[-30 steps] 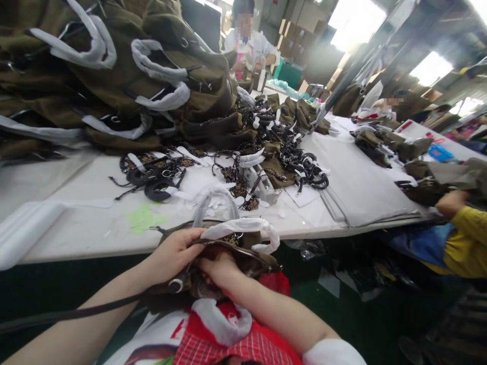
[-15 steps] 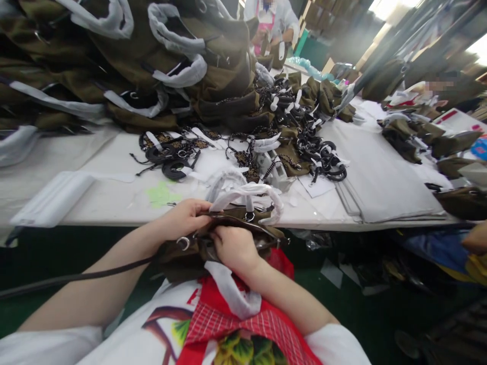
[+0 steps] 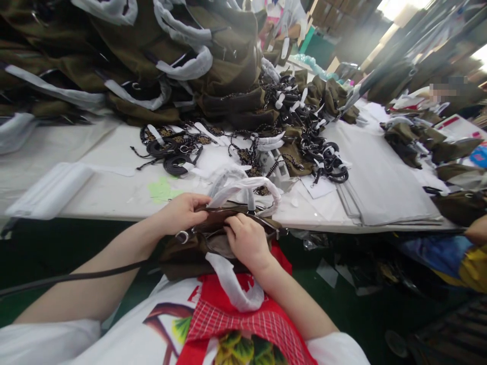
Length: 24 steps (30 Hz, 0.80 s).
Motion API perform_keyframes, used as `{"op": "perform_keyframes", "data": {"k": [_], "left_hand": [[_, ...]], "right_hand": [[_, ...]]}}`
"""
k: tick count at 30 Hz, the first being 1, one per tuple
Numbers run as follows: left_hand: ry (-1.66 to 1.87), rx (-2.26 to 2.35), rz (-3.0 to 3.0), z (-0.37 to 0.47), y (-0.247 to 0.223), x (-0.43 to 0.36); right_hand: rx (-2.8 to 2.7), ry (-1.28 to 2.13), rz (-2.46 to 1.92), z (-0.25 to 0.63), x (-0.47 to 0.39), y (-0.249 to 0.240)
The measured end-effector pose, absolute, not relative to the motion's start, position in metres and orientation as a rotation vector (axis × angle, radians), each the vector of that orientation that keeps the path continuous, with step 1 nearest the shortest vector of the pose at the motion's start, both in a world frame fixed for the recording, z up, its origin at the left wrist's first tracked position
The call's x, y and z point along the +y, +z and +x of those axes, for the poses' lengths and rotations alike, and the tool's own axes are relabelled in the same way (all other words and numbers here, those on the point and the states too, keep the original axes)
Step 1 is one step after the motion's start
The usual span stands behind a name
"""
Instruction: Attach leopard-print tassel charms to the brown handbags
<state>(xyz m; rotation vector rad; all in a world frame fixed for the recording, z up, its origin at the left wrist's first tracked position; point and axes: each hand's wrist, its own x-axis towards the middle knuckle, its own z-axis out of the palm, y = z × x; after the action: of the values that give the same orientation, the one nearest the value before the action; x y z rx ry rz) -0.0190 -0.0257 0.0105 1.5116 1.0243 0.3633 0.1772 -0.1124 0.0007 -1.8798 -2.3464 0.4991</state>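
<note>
An olive-brown handbag (image 3: 190, 253) rests on my lap against the front edge of the white table (image 3: 114, 195). Its handles (image 3: 247, 187) are wrapped in white foam. My left hand (image 3: 182, 213) grips the bag's top rim at the left. My right hand (image 3: 249, 241) presses on the open mouth of the bag, fingers curled over the zipper edge. A dark shoulder strap (image 3: 76, 277) runs from a metal ring (image 3: 181, 236) on the bag out to the left under my forearm.
A heap of olive bags (image 3: 133, 56) with wrapped handles fills the table's back left. Coiled black straps (image 3: 167, 152) and leopard-print pieces (image 3: 247, 157) lie mid-table. A stack of grey sheets (image 3: 376, 187) sits right. Other people work at the far end and right; a yellow sleeve (image 3: 474, 258) is near.
My right hand has come up out of the bag's opening and now lies on top of its rim. The view has tilted downward a little; the left hand kept its grip.
</note>
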Motion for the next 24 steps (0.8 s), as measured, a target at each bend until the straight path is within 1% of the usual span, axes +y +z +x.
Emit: {"op": "perform_keyframes", "data": {"k": [2,7,10,12,14,17,19,21,24], "left_hand": [[0.41,1.03,1.463,-0.017,0.007,-0.03],[0.531,1.034,1.392,-0.018,-0.001,-0.041],[0.475,1.074,1.533,-0.029,-0.004,-0.035],[0.382,1.198,1.685,-0.043,-0.006,-0.025],[0.344,1.431,1.766,-0.064,-0.009,-0.01],[0.327,1.855,1.743,-0.1,-0.021,0.014],[0.25,2.055,1.704,-0.123,-0.031,0.029],[0.165,2.125,1.689,-0.141,-0.04,0.039],[0.084,2.09,1.718,-0.156,-0.048,0.046]], "right_hand": [[-2.449,0.547,-1.763,0.17,-0.111,-0.001],[-2.637,0.658,-1.788,0.157,-0.108,-0.011],[-2.67,0.763,-1.682,0.158,-0.106,-0.017],[-2.651,0.815,-1.648,0.161,-0.105,-0.021],[-2.604,0.824,-1.634,0.163,-0.105,-0.024],[-2.527,0.81,-1.613,0.165,-0.106,-0.027],[-2.508,0.819,-1.617,0.165,-0.107,-0.028],[-2.493,0.813,-1.628,0.164,-0.108,-0.027],[-2.472,0.808,-1.63,0.164,-0.109,-0.025]]}}
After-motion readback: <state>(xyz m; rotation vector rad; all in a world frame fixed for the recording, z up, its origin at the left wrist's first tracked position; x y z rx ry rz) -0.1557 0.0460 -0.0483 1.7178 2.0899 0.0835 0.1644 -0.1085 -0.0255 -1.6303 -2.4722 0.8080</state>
